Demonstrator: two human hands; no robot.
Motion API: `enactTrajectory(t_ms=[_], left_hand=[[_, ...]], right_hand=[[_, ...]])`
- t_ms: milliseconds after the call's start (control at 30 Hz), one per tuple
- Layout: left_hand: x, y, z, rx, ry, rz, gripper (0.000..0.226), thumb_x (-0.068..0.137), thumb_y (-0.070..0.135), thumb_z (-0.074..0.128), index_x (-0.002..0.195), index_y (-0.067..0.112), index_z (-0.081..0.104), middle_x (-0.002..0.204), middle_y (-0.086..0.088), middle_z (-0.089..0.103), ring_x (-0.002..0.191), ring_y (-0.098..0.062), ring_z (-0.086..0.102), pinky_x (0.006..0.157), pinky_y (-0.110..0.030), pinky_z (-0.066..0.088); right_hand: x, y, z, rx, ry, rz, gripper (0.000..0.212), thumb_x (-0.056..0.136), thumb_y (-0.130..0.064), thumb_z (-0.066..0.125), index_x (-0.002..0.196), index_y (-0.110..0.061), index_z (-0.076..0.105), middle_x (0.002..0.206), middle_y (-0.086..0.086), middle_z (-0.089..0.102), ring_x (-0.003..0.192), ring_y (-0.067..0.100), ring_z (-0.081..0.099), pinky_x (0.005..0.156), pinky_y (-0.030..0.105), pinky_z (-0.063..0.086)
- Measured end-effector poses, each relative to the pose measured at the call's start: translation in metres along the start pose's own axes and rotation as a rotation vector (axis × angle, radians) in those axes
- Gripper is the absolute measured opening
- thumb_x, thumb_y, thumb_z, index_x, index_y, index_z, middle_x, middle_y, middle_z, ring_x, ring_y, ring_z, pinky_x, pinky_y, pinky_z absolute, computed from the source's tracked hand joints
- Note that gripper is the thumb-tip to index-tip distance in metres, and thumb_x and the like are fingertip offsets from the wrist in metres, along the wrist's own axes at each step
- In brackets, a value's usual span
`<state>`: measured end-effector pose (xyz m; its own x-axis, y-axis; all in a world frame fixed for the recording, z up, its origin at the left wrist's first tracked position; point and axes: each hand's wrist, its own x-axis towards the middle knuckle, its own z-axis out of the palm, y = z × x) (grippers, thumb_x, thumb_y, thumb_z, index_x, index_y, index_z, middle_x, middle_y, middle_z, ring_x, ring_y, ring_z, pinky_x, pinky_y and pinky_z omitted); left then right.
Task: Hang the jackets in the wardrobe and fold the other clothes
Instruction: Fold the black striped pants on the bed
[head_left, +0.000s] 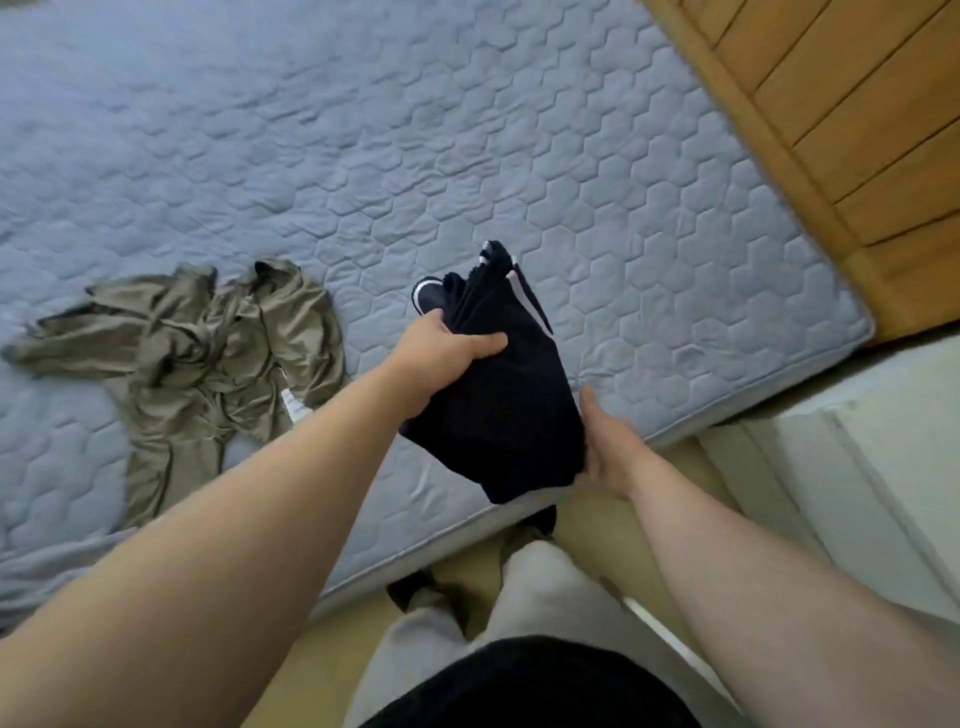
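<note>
A dark navy garment with white stripes (509, 384) is bunched into a compact bundle and held above the near edge of the bed. My left hand (441, 358) grips its upper left side, thumb across the top. My right hand (605, 441) supports the bundle's lower right side with its fingers tucked under the fabric, mostly hidden. An olive-khaki garment (208, 358) lies crumpled and spread out on the bed to the left, with a white label showing.
The bed's grey-blue quilted cover (415, 156) fills most of the view. A wooden headboard (831, 130) stands at the upper right. A white piece of furniture (857, 478) is at the right. My legs and the tan floor (582, 525) are below.
</note>
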<state>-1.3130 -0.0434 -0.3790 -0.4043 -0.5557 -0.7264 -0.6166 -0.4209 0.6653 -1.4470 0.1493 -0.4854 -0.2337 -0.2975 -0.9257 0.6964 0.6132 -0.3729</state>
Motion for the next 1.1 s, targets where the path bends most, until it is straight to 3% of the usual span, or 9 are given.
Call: enactTrajectory(t_ms=[167, 333, 500, 600, 667, 800, 867, 1000, 1100], left_hand=[[-0.073, 0.093, -0.032, 0.208, -0.097, 0.294, 0.037, 0.072, 0.034, 0.091, 0.102, 0.031, 0.069, 0.084, 0.015, 0.077, 0.073, -0.005, 0.074, 0.059, -0.019, 0.057], [-0.130, 0.171, -0.057, 0.355, -0.120, 0.487, 0.047, 0.074, 0.036, 0.090, 0.115, 0.030, 0.069, 0.101, 0.007, 0.077, 0.089, -0.013, 0.075, 0.082, -0.032, 0.059], [-0.171, 0.223, -0.077, 0.318, -0.105, 0.659, 0.039, 0.077, 0.047, 0.085, 0.112, 0.035, 0.070, 0.094, 0.013, 0.077, 0.079, -0.005, 0.075, 0.062, -0.017, 0.056], [-0.184, 0.238, -0.088, 0.206, -0.122, 0.685, 0.042, 0.079, 0.047, 0.083, 0.116, 0.033, 0.069, 0.097, 0.008, 0.079, 0.084, -0.014, 0.077, 0.069, -0.027, 0.061], [-0.191, 0.247, -0.093, 0.157, -0.133, 0.695, 0.042, 0.079, 0.046, 0.084, 0.116, 0.032, 0.069, 0.098, 0.005, 0.079, 0.087, -0.018, 0.077, 0.077, -0.035, 0.062], [-0.207, 0.265, -0.106, 0.154, -0.163, 0.750, 0.041, 0.077, 0.045, 0.086, 0.114, 0.035, 0.071, 0.103, 0.002, 0.078, 0.092, -0.021, 0.077, 0.081, -0.038, 0.061], [-0.214, 0.272, -0.113, 0.206, -0.182, 0.787, 0.030, 0.076, 0.045, 0.086, 0.103, 0.040, 0.073, 0.101, 0.003, 0.078, 0.090, -0.019, 0.077, 0.073, -0.032, 0.062], [-0.222, 0.279, -0.119, 0.331, -0.174, 0.869, 0.026, 0.077, 0.043, 0.085, 0.099, 0.045, 0.071, 0.094, 0.010, 0.078, 0.082, -0.010, 0.076, 0.061, -0.017, 0.057], [-0.225, 0.285, -0.121, 0.380, -0.171, 0.894, 0.032, 0.078, 0.043, 0.085, 0.104, 0.044, 0.068, 0.092, 0.014, 0.077, 0.081, -0.006, 0.075, 0.058, -0.013, 0.055]], right_hand=[[-0.067, -0.065, 0.021, 0.315, -0.191, -0.165, 0.094, 0.086, -0.086, 0.025, 0.135, -0.013, 0.060, 0.125, 0.016, 0.070, 0.117, 0.035, 0.067, 0.105, 0.052, 0.049], [-0.131, -0.136, 0.044, 0.374, -0.386, -0.419, 0.103, 0.069, -0.096, 0.038, 0.137, -0.024, 0.064, 0.134, 0.015, 0.065, 0.127, 0.036, 0.060, 0.112, 0.054, 0.042], [-0.191, -0.192, 0.043, 0.501, -0.256, -0.724, 0.078, 0.079, -0.075, 0.068, 0.134, -0.020, 0.064, 0.128, 0.013, 0.070, 0.114, 0.034, 0.069, 0.096, 0.052, 0.055], [-0.225, -0.221, 0.038, 0.527, -0.180, -0.910, 0.063, 0.083, -0.065, 0.071, 0.128, -0.020, 0.067, 0.119, 0.007, 0.074, 0.108, 0.028, 0.072, 0.080, 0.045, 0.061], [-0.245, -0.237, 0.036, 0.514, -0.161, -0.997, 0.061, 0.085, -0.062, 0.069, 0.128, -0.020, 0.066, 0.120, 0.006, 0.074, 0.109, 0.026, 0.072, 0.082, 0.044, 0.061], [-0.272, -0.255, 0.031, 0.451, -0.176, -1.045, 0.065, 0.085, -0.068, 0.065, 0.133, -0.023, 0.065, 0.122, 0.003, 0.073, 0.111, 0.022, 0.071, 0.089, 0.041, 0.060], [-0.279, -0.256, 0.026, 0.400, -0.191, -1.051, 0.072, 0.081, -0.078, 0.061, 0.131, -0.027, 0.067, 0.112, -0.002, 0.076, 0.100, 0.015, 0.074, 0.074, 0.031, 0.061], [-0.281, -0.254, 0.022, 0.305, -0.191, -1.058, 0.081, 0.075, -0.080, 0.066, 0.131, -0.021, 0.065, 0.126, 0.006, 0.071, 0.117, 0.023, 0.068, 0.090, 0.036, 0.055], [-0.274, -0.253, 0.019, 0.323, -0.187, -1.071, 0.077, 0.075, -0.074, 0.070, 0.129, -0.020, 0.067, 0.126, 0.008, 0.071, 0.118, 0.025, 0.067, 0.080, 0.032, 0.057]])
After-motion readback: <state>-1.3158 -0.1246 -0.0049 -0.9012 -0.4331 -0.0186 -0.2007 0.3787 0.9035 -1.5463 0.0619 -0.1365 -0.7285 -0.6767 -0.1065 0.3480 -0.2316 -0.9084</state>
